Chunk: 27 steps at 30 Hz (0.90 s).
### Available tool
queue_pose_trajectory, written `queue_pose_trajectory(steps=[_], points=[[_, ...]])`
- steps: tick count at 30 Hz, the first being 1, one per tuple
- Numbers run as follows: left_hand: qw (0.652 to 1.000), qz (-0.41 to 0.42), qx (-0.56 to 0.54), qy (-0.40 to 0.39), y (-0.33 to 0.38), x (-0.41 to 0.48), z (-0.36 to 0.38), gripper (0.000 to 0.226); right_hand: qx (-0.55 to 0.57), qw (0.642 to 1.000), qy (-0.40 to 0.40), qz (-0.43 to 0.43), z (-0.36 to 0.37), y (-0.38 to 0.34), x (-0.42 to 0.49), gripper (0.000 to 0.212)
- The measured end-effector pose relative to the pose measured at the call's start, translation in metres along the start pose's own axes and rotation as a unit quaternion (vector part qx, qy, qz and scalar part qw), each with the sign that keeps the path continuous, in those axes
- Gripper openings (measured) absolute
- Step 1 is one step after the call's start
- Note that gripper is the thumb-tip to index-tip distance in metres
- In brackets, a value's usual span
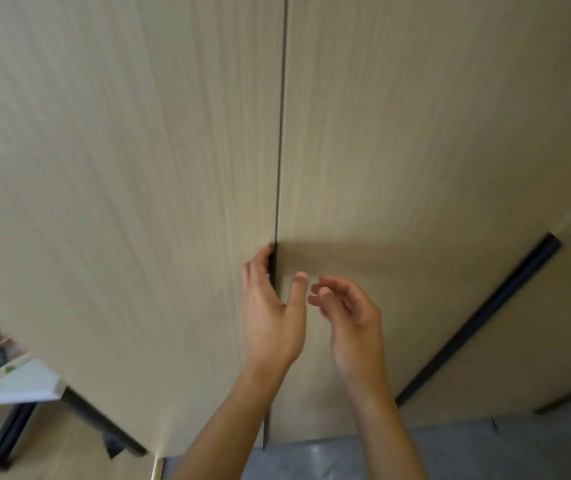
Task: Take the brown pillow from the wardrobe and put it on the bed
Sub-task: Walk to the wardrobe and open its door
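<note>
Light wood wardrobe doors fill the view, the left door [131, 188] and the right door [415, 150] meeting at a thin dark gap. My left hand [272, 313] has its fingertips hooked into the dark recessed handle at that gap, on the left door's edge, thumb pointing up. Just to its right my right hand [350, 311] hovers in front of the right door, fingers loosely curled and holding nothing. The doors look shut. Neither the brown pillow nor the bed is in view.
A long black handle strip [478, 320] runs diagonally on a further door at right. A white shelf or table [17, 386] with colourful items and black legs stands at lower left. Grey floor [485, 452] lies below the wardrobe.
</note>
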<state>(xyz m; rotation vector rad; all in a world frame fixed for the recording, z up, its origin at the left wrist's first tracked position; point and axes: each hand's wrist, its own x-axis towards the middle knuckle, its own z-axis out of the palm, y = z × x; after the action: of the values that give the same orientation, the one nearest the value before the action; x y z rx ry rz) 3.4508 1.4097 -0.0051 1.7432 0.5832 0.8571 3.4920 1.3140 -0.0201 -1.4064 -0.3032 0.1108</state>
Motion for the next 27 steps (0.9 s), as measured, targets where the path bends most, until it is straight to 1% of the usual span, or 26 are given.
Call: queue_pose_trajectory(steps=[3, 8, 12, 13, 17, 21, 23, 25, 27], points=[[0.999, -0.003, 0.028, 0.039, 0.004, -0.002, 0.012, 0.056, 0.003, 0.998, -0.058, -0.011, -0.003, 0.000, 0.020, 0.018], [0.992, -0.023, 0.054, 0.108, 0.006, -0.005, 0.034, 0.050, -0.003, 0.985, -0.168, -0.023, -0.015, -0.004, 0.046, 0.020], [0.981, -0.049, 0.075, 0.170, 0.013, -0.010, 0.044, 0.046, -0.009, 0.969, -0.245, -0.030, -0.022, -0.015, 0.055, 0.013], [0.979, -0.059, 0.080, 0.181, 0.015, -0.011, 0.045, 0.044, -0.008, 0.965, -0.259, -0.031, -0.023, -0.018, 0.057, 0.011], [0.970, -0.080, 0.094, 0.209, 0.024, -0.028, 0.039, 0.034, -0.008, 0.951, -0.305, -0.050, -0.027, -0.031, 0.058, 0.019], [0.963, -0.064, 0.114, 0.237, 0.026, -0.066, 0.026, 0.023, -0.001, 0.937, -0.344, -0.068, -0.025, -0.043, 0.044, 0.019], [0.957, -0.055, 0.132, 0.252, 0.027, -0.090, 0.013, 0.023, 0.007, 0.932, -0.356, -0.065, -0.019, -0.049, 0.032, 0.019], [0.949, -0.054, 0.152, 0.270, 0.028, -0.116, -0.003, 0.030, 0.012, 0.925, -0.373, -0.066, -0.011, -0.055, 0.017, 0.020], [0.935, -0.055, 0.178, 0.302, 0.031, -0.140, -0.021, 0.029, 0.015, 0.908, -0.411, -0.079, -0.002, -0.061, -0.001, 0.020]])
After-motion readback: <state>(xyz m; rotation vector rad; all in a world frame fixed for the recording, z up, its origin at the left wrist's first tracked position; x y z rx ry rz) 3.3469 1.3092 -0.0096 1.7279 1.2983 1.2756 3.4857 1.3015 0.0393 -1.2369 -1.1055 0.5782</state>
